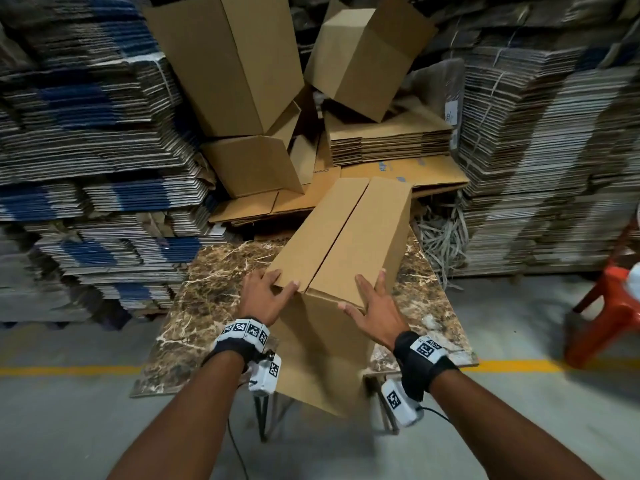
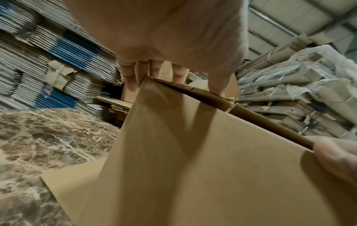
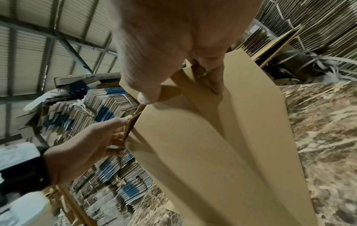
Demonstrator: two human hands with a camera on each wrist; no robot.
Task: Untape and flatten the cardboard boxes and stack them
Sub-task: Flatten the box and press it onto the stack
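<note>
Head view downward over box and table; both wrist views close along fingers, same box.

Near end of the tilted box smeared by blur, orange chair cut off at the right edge, blue print on the far flat sheet unreadable

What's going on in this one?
A person holds a tilted box at a marble table. The left hand grips its near top edge; the right hand presses flat beside the seam. The box is not yet flattened. Loose boxes and a flattened stack lie behind.
</note>
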